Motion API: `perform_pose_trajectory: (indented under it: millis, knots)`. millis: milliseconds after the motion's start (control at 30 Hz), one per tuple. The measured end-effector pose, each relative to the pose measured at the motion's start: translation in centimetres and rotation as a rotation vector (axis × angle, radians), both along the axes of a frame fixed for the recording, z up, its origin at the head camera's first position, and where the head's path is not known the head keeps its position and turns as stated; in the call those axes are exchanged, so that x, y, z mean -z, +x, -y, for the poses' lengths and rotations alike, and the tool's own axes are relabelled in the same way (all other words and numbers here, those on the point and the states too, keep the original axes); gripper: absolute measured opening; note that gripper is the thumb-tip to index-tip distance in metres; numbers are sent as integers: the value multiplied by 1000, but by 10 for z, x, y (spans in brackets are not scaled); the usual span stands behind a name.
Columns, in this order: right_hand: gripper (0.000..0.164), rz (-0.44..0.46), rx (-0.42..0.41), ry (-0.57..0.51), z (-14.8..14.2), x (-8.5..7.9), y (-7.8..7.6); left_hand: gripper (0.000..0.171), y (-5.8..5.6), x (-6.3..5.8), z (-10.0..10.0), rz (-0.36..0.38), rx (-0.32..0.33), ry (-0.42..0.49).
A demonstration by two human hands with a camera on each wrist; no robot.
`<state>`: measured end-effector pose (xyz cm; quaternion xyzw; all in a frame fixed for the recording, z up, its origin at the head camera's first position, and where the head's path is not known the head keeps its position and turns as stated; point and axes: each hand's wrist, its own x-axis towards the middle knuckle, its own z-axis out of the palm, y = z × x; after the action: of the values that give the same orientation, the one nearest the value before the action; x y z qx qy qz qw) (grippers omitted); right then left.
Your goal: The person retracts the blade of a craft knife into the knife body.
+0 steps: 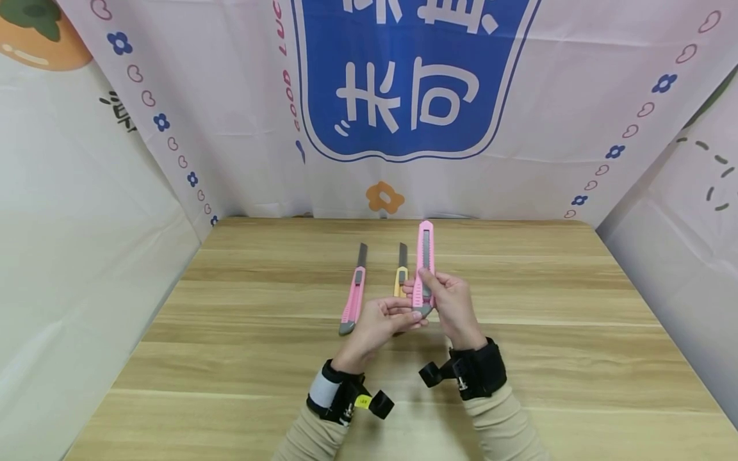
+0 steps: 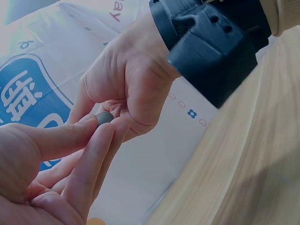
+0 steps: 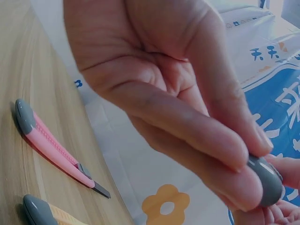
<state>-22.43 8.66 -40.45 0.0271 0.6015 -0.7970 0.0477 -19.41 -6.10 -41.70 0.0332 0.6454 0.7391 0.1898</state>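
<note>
A pink utility knife [image 1: 425, 256] with a grey end cap is held upright above the table, and no blade shows past its tip. My right hand [image 1: 455, 307] grips its lower body, the thumb lying on the front. At the bottom, my left hand [image 1: 377, 328] pinches the grey end cap [image 2: 104, 118] between thumb and fingers. Both wrist views show little of this knife beyond the cap. A second pink utility knife [image 1: 353, 298] lies to the left, blade out. Between them is a yellow utility knife [image 1: 401, 274], blade out, its lower part hidden by my hands.
The wooden table [image 1: 230, 365] ends at a hanging cloth [image 1: 248, 166] with a blue printed sign. Pale cloths also hang at the left and right sides. Both exposed blades [image 1: 362, 255] point toward the back edge.
</note>
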Motion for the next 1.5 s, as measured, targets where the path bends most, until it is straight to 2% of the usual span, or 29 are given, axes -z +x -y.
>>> perform_pose_trajectory:
  millis: [300, 633, 867, 1033, 1133, 1267, 1367, 1500]
  knots:
    - [36, 27, -12, 10, -3, -1, 1, 30, 0, 0, 0, -8, 0, -5]
    - [38, 15, -40, -9, -3, 0, 1, 29, -1, 2, 1, -3, -12, 13]
    - [36, 7, -36, 51, -2, 1, 1, 29, -1, 4, 0, -7, -16, 24]
    - [38, -39, 88, 259, 0, 1, 1, 30, -2, 5, -2, -21, -45, 12]
    - [41, -121, 182, 431, 1, 0, 3, 29, -2, 6, -3, -34, -66, 10]
    - [43, -253, 259, 602, 6, -2, 9, 29, -2, 9, -4, -59, -81, -11]
    - [43, -302, 297, 720, 10, -4, 14, 28, -1, 10, -6, -128, -93, -98]
    - [42, -313, 328, 819, 11, -4, 15, 27, -1, 12, -9, -273, -111, -253]
